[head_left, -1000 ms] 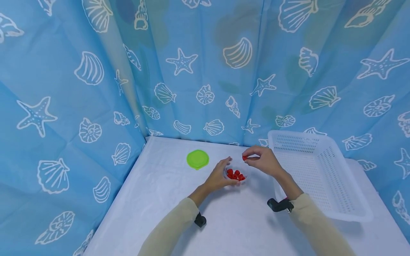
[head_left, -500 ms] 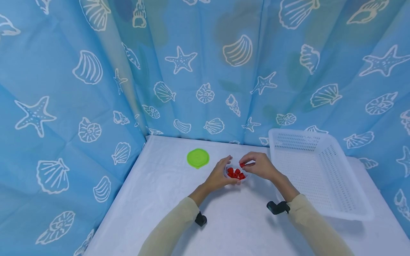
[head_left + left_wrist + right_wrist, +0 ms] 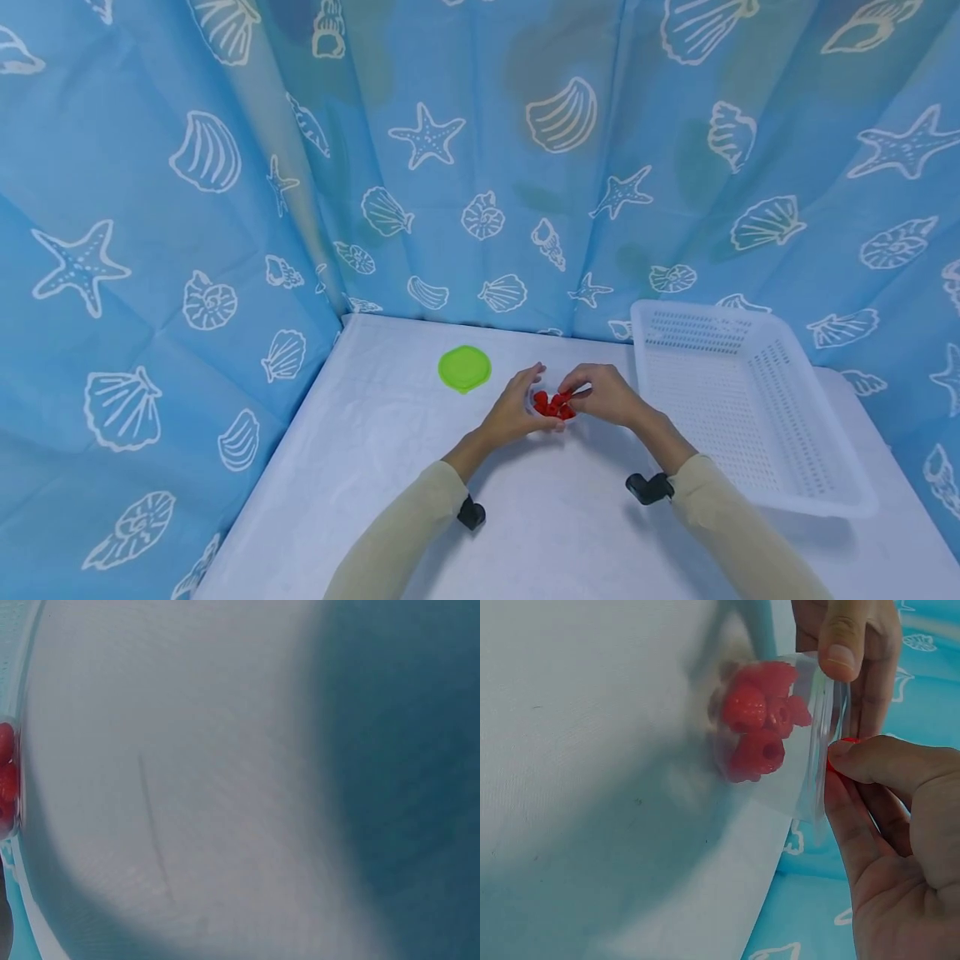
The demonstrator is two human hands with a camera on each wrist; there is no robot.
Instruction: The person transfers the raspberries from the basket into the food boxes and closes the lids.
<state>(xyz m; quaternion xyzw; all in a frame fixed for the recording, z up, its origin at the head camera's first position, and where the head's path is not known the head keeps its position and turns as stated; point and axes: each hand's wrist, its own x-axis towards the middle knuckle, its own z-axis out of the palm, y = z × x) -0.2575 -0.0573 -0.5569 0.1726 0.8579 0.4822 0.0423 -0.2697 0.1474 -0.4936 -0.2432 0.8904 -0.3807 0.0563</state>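
Gentleness first: lower the raspberry (image 3: 850, 740), pinched in the right hand's grip (image 3: 604, 395) at the mouth of the clear cup (image 3: 798, 784), close over the heaped raspberries (image 3: 746, 709) before letting go; steady the cup within the left hand's curled grip (image 3: 513, 413).

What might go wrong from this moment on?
The red berry pinched by the right hand could slip and land outside the clear cup, since it is close to the rim. That hand might also knock the rim; if the left hand loosened, the cup could tip and spill its berries.
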